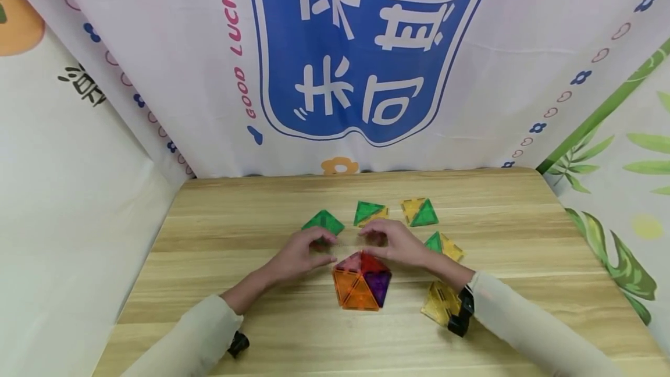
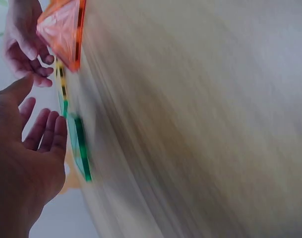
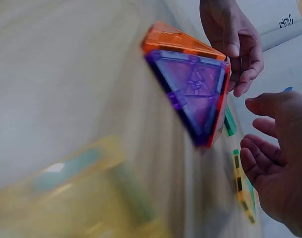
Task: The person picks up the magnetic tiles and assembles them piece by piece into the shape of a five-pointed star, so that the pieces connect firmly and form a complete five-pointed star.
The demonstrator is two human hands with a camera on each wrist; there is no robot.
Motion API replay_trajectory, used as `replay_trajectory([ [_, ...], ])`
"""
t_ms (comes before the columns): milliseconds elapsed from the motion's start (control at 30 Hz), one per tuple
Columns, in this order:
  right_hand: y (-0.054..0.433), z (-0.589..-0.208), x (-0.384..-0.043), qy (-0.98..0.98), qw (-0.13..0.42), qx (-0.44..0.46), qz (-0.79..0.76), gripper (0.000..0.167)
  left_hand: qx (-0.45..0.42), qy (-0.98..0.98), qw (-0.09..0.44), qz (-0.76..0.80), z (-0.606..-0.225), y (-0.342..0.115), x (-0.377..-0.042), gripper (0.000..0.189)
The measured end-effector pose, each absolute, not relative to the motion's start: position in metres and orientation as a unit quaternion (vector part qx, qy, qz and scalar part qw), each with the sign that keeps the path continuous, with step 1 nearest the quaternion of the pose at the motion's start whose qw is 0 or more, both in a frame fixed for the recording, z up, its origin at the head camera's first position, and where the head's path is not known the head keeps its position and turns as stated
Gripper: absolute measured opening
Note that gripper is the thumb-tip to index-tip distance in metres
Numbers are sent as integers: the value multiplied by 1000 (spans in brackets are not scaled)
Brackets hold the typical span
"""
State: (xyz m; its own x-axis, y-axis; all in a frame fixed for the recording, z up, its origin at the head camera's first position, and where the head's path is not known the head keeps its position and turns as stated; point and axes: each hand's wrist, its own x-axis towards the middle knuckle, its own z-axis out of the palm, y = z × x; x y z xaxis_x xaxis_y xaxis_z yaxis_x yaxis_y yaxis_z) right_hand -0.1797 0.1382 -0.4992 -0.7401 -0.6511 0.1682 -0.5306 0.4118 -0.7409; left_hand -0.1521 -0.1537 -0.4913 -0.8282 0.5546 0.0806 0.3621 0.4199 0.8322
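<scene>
A low pyramid of translucent magnetic tiles [image 1: 360, 292] stands mid-table, with orange, purple, red and pink faces. My left hand [image 1: 303, 256] hovers at its far left side, fingers loosely bent, holding nothing. Opposite it, my right hand [image 1: 400, 244] is near the red face, its fingers relaxed too. In the right wrist view, a gap separates the right hand [image 3: 282, 153] from the purple face [image 3: 193, 89]. The left wrist view shows the left hand [image 2: 31, 144] with thumb and fingers spread apart, below the pyramid's orange edge [image 2: 79, 44] in the picture.
Beyond the hands lie a green tile piece [image 1: 323, 221] and green-and-yellow tile pairs [image 1: 369, 212], [image 1: 420, 212]. Another green-and-yellow pair [image 1: 451, 247] lies by the right forearm. A yellow tile shape [image 1: 438, 302] sits under the right wrist. A printed cloth [image 1: 209, 103] hangs behind the wooden table [image 1: 220, 208].
</scene>
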Motion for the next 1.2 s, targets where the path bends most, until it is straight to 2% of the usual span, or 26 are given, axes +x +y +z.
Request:
replay_trajectory([
  [233,107,-499,-201,845,80,-325,-416,39,220,860,39,458,-494,-172,-165,32],
  [400,90,-502,-212,857,77,-308,-405,44,197,863,18,464,-498,-182,-174,34],
  [633,76,-506,-220,871,77,-292,-388,48,146,892,36,427,-501,-188,-181,43],
  [900,66,-505,-223,883,76,-287,-364,54,151,901,70,401,-500,-185,-186,43],
  [1200,60,-505,-222,883,59,-302,-354,56,155,906,59,390,-502,-179,-188,42],
])
